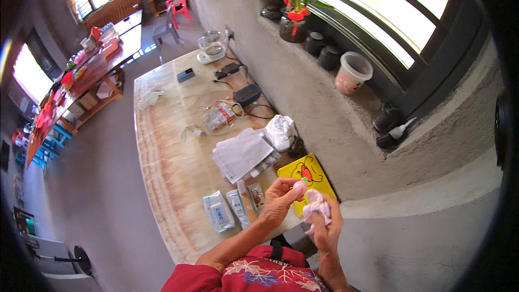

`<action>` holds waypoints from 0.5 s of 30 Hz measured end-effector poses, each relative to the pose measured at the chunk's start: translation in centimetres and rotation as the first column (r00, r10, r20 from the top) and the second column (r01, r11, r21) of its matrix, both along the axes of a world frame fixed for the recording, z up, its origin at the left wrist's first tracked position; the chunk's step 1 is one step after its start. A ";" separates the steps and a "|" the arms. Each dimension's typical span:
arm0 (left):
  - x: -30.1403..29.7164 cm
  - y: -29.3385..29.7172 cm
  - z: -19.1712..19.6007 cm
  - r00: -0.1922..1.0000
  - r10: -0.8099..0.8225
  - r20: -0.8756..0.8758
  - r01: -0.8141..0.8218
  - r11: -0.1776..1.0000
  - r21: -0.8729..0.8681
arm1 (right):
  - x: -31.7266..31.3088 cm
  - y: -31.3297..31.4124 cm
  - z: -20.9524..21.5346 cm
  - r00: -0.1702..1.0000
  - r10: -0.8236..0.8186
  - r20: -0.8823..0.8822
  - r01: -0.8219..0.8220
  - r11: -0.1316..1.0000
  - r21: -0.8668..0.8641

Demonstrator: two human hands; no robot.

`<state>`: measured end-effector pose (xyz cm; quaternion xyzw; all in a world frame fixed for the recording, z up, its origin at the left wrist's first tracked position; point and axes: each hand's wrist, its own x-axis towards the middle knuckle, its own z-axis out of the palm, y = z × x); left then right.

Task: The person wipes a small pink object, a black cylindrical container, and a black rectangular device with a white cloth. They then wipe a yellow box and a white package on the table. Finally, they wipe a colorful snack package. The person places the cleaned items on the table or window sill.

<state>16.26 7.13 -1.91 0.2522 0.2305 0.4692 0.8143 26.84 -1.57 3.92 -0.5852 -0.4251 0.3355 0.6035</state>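
Between the fingertips of my left hand (pixel 277 205) is a small pink round object with a green top (pixel 300 185); its exact kind is too small to make out. My right hand (pixel 331 230) is closed around a crumpled pale pink cloth (pixel 315 208), close beside the left hand. Both hands are above the near right corner of the table, over a yellow board with a cartoon duck face (pixel 320 173). Left of my left forearm lie a wipes pack (pixel 219 212) and a second slim pack (pixel 237 208).
The marble-patterned table (pixel 167 173) runs away from me along a grey wall. On it are papers (pixel 240 154), a white cloth bundle (pixel 280 132), a black power strip (pixel 247 94) and a glass appliance (pixel 212 46). A plastic tub (pixel 353 73) stands on the window ledge.
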 end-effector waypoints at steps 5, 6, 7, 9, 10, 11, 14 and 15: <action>2.5 1.1 0.8 0.986 -0.094 0.135 0.100 0.994 -0.043 | 2.2 3.5 0.9 0.890 0.006 0.457 -0.019 1.000 0.024; 3.3 2.0 0.6 0.995 -0.069 0.073 0.070 0.997 -0.016 | 2.6 3.4 0.3 0.875 -0.012 0.484 -0.008 0.999 0.039; 3.9 2.9 0.6 1.000 -0.029 0.009 0.029 0.999 0.015 | 3.0 3.3 -0.2 0.861 -0.019 0.509 -0.010 0.998 0.054; 4.8 5.4 2.2 1.000 -0.010 -0.025 0.013 0.992 0.124 | 4.1 2.8 0.1 0.896 0.118 0.428 -0.126 0.992 -0.011; 5.4 6.8 3.0 0.996 0.027 -0.082 -0.008 0.972 0.233 | 4.8 2.5 -0.2 0.887 0.145 0.439 -0.134 0.989 -0.056; 6.0 8.3 4.1 0.989 0.071 -0.131 -0.022 0.941 0.338 | 5.4 2.2 -0.5 0.876 0.172 0.451 -0.140 0.985 -0.104; 8.1 12.4 8.7 0.947 0.236 -0.216 -0.084 0.835 0.543 | 7.3 1.6 -1.8 0.884 0.146 0.443 -0.091 0.985 -0.144; 8.9 13.7 10.6 0.914 0.296 -0.276 -0.065 0.781 0.622 | 7.8 1.5 -1.9 0.891 0.140 0.431 -0.083 0.985 -0.150</action>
